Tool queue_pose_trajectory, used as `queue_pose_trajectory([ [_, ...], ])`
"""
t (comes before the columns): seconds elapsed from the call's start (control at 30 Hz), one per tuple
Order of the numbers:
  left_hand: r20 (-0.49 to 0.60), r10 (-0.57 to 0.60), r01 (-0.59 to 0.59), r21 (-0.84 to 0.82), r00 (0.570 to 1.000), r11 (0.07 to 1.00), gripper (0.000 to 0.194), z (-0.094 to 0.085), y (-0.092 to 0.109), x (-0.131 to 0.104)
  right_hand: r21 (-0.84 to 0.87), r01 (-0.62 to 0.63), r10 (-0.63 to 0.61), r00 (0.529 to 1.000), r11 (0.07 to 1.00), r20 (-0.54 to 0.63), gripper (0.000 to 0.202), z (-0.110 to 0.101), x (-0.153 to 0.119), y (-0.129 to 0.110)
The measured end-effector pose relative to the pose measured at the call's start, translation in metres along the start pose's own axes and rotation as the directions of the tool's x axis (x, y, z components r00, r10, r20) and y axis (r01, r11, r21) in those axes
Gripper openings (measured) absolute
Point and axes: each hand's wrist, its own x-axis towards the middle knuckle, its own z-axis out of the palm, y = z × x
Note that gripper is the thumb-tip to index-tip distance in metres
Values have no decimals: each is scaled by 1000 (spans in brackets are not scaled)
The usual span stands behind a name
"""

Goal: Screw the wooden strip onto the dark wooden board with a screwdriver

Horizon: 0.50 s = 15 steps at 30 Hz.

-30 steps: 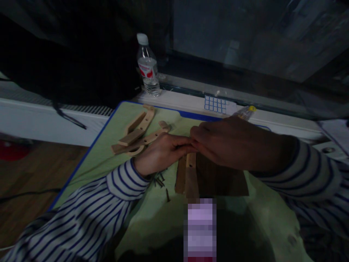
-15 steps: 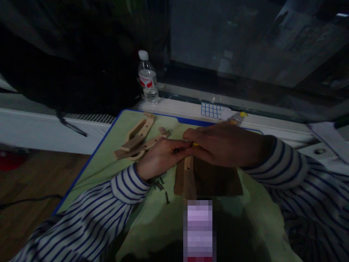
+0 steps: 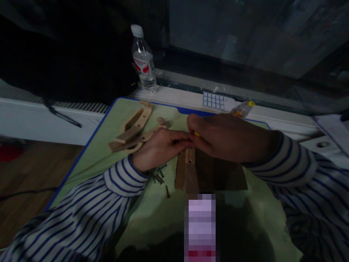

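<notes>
1. Wooden strip (image 3: 191, 174): it lies along the left part of the dark brown board (image 3: 223, 174), which rests on your green worktop (image 3: 147, 218). You can see a hole in the strip; your fingers cover its far end.
2. Your right hand (image 3: 229, 138) is above the far part of the board, curled tightly around a yellow piece (image 3: 197, 134), mostly hidden in your grip.
3. Your left hand (image 3: 156, 149) reaches in from the board's left, fingertips pinched together and meeting your right ones. You can't tell what, if anything, they pinch.
4. Just left of the board you have a small pile of screws (image 3: 158, 177), with a single screw (image 3: 167, 191) nearer you.
5. Farther left and beyond the board lie your curved wooden pieces (image 3: 133, 127), overlapping, some with holes.
6. Beyond the board, on the sill (image 3: 178, 96), a clear bottle (image 3: 144, 62) stands to the left. Its label is white and red, the lettering too small to read.
7. On that sill, more directly beyond the board, you see a blue-gridded sheet (image 3: 213, 100) with no readable writing, beside a clear packet (image 3: 238, 111) with a yellow end.
</notes>
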Motion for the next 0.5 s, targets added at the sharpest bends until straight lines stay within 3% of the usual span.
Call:
queue_pose_trajectory([
  [0.5,99,-2,11,-88,995,996,25,-1,1,0,-111,-212,196,971,971,-138,25,10,-4,-21],
])
